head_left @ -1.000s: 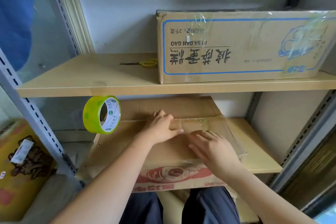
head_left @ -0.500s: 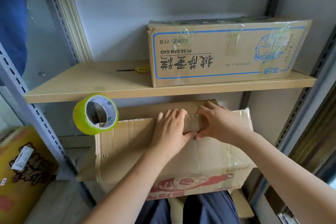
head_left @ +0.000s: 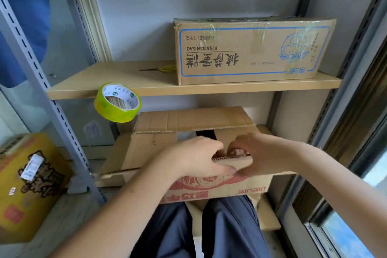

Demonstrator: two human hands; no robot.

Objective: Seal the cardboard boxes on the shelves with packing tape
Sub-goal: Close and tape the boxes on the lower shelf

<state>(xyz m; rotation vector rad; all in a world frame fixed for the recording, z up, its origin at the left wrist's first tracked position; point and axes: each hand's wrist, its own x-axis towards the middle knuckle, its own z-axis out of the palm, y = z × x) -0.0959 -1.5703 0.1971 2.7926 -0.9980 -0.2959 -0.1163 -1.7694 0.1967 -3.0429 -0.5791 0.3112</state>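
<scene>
- Cardboard is under both my hands: the open box [head_left: 188, 165] sits on the lower shelf [head_left: 266, 216], straight ahead of my fingers, its long axis running left to right across me and its open top facing up.
- My left hand [head_left: 194, 157] pinches the near flap [head_left: 232, 161] at its middle edge, thumb on the outer face and fingers [head_left: 209, 144] curled over the top; my right hand [head_left: 257, 153] grips the same edge just beside it, fingers [head_left: 236, 151] hooked inside.
- The far flap [head_left: 194, 119] lies beyond my fingers, tilted up toward the wall, with a dark gap between the two.
- To do this well, I judge I should fold the near flap flat first, bring the far one to meet it, and hold the seam closed with one palm before taping.
- The tape roll [head_left: 117, 102] hangs up and left of my fingers, below the upper shelf [head_left: 83, 86]; what holds it I cannot tell.
- A second box [head_left: 251, 50], lying lengthwise above my fingers, already shows tape, with scissors [head_left: 161, 68] just beside it.
</scene>
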